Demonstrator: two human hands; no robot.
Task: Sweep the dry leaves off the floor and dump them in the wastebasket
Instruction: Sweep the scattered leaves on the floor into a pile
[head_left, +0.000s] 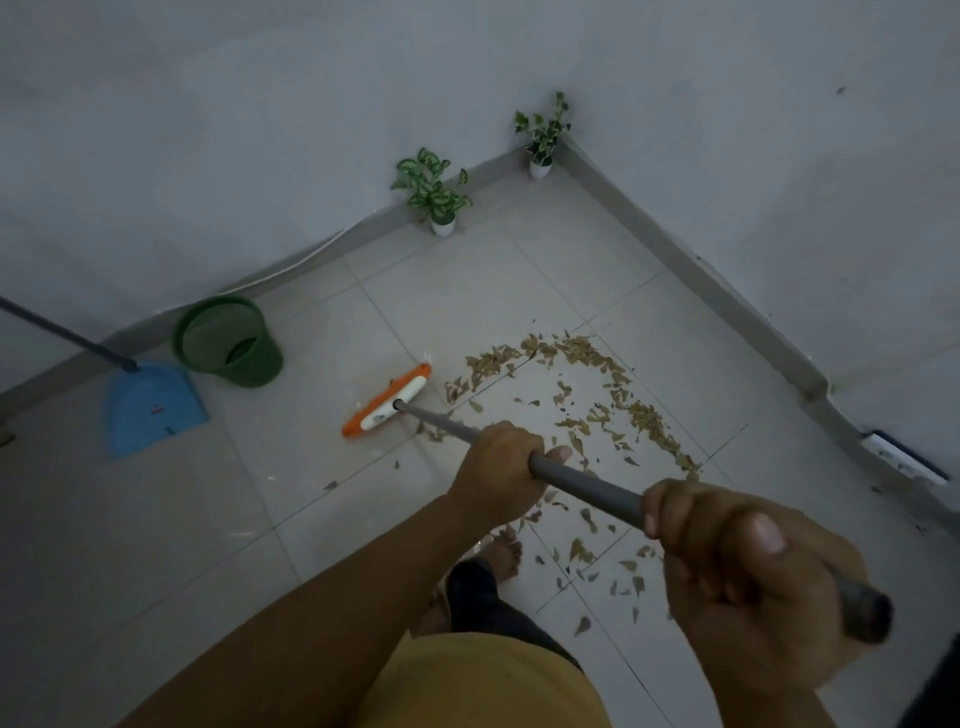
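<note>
Both hands grip a grey broom handle (587, 486): the left hand (501, 470) midway, the right hand (748, 577) near the top end. The orange broom head (387, 400) rests on the tiled floor (156, 545) beside scattered dry leaves (613, 395). A green wastebasket (228, 340) and blue dustpan (150, 408) stand by the wall, left.

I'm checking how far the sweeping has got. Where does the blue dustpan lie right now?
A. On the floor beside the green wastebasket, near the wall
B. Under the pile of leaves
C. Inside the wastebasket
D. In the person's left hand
A: the blue dustpan lies flat on the floor next to the green wastebasket by the wall, apart from the dry leaves, while the left hand and right hand both grip the broom handle.
</note>
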